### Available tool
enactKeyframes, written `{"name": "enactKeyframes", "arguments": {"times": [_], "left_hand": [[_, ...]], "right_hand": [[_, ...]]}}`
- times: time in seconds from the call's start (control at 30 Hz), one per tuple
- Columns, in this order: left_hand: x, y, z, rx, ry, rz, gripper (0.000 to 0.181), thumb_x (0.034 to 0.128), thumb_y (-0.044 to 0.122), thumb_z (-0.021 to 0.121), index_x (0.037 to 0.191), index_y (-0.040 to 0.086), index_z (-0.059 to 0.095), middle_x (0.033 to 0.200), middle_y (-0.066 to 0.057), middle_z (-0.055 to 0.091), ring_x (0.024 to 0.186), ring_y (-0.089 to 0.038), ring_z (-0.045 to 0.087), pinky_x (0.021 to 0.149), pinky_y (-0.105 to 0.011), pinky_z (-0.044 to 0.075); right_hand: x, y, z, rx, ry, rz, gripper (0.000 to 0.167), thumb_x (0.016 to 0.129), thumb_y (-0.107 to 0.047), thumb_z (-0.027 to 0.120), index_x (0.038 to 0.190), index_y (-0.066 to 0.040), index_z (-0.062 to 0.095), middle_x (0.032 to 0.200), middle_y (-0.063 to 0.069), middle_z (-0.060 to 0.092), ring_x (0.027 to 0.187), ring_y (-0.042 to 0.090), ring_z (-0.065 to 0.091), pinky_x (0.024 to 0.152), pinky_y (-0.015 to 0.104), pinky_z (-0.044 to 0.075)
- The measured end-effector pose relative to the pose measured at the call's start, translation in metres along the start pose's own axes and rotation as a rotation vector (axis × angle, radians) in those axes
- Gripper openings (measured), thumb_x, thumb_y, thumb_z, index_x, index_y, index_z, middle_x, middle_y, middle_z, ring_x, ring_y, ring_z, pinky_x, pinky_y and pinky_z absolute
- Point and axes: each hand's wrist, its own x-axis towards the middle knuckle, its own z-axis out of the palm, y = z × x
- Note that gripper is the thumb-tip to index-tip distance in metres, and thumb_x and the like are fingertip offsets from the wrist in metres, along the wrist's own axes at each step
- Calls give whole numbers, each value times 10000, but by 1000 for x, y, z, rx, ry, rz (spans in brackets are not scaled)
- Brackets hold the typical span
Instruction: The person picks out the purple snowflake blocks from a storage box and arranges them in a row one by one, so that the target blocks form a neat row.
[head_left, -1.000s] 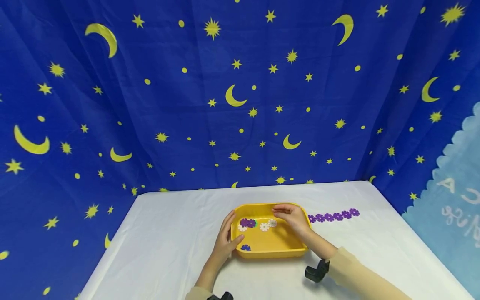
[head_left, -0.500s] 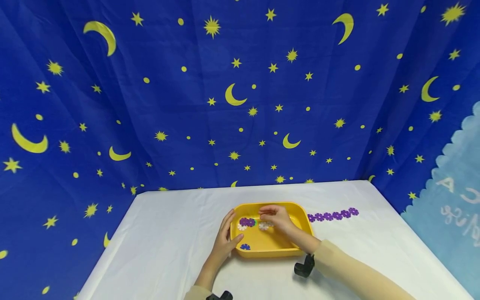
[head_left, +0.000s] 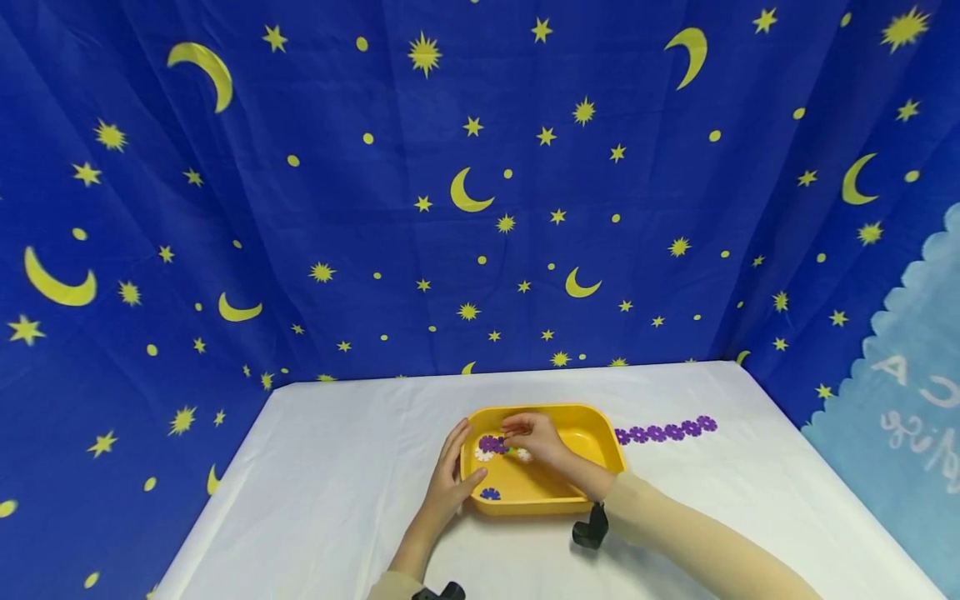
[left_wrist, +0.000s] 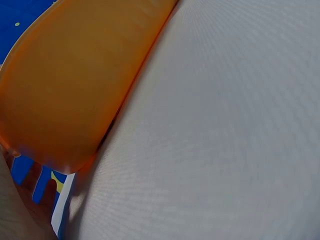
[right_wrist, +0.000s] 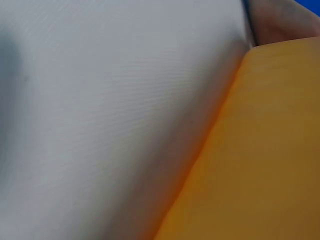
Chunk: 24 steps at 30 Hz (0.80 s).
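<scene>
A yellow plastic tray (head_left: pixel 542 505) stands on the table, holding several small flower-shaped discs. My left hand (head_left: pixel 447 485) grips its left side, the thumb at the near-left rim and the fingers along the outer wall. Inside at the left lie purple flower discs (head_left: pixel 489 444), partly over a white disc (head_left: pixel 483 456). A blue disc (head_left: pixel 491 494) lies near the front-left corner, and another white disc (head_left: pixel 523 456) shows below my right hand (head_left: pixel 537 437). That hand reaches over the tray, fingertips at the right edge of the purple discs; whether they touch is too small to tell.
Right of the tray, a row of joined purple flower discs (head_left: pixel 666 432) lies on the white-covered table (head_left: pixel 337 492). A blue curtain (head_left: pixel 390 208) with moons and stars hangs behind and at the sides. The wrist views show mostly tray wall and cloth.
My right hand has moved left across the tray, from the white discs to the purple ones, covering part of the white discs. My left hand keeps its place on the tray.
</scene>
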Motion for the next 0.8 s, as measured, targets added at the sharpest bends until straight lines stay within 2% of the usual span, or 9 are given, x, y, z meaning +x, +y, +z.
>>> {"name": "enactKeyframes", "arguments": {"times": [0.2, 0.27, 0.37, 0.5, 0.6, 0.8], "left_hand": [[-1, 0, 1, 3, 1, -35, 686, 875, 74, 642, 1480, 185, 338, 1602, -22, 194, 1486, -254, 169, 1094, -71, 156], [-1, 3, 1, -1, -2, -36, 686, 875, 56, 635, 1483, 148, 330, 1603, -57, 184, 1486, -272, 159, 1086, -66, 150], [-2, 16, -1, -10, -21, -33, 686, 874, 41, 628, 1483, 75, 314, 1600, -117, 171, 1482, -316, 150, 1097, -88, 159], [-4, 33, -4, -2, -50, -45, 687, 879, 59, 626, 1481, 32, 298, 1597, -141, 164, 1478, -332, 149, 1108, -114, 172], [-6, 37, -4, 12, -42, -51, 677, 879, 59, 626, 1477, 35, 310, 1596, -129, 181, 1477, -323, 165, 1095, -97, 174], [-6, 37, -3, 0, -31, -42, 663, 884, 52, 617, 1474, 33, 316, 1595, -136, 182, 1477, -319, 163, 1076, -68, 164]], "right_hand": [[-1, 6, 3, -75, -31, 1, 302, 781, 83, 679, 1072, 151, 637, 1039, 317, 668, 904, 391, 662, 779, 321, 596], [-1, 7, 3, -104, -39, -7, 301, 778, 81, 683, 1071, 140, 643, 1038, 303, 673, 898, 366, 658, 777, 316, 593], [-1, 9, 5, -148, -38, -5, 307, 768, 75, 697, 1070, 116, 656, 1045, 274, 683, 892, 314, 652, 766, 278, 581], [-1, 11, 8, -191, -42, 22, 318, 763, 59, 716, 1078, 73, 672, 1056, 222, 698, 876, 220, 630, 737, 204, 544], [-2, 12, 10, -201, -62, 29, 324, 766, 53, 719, 1088, 54, 674, 1059, 200, 699, 857, 180, 601, 729, 185, 528], [-1, 10, 9, -234, -101, -11, 344, 761, 58, 726, 1099, 63, 660, 1057, 203, 687, 841, 186, 572, 734, 213, 536]]}}
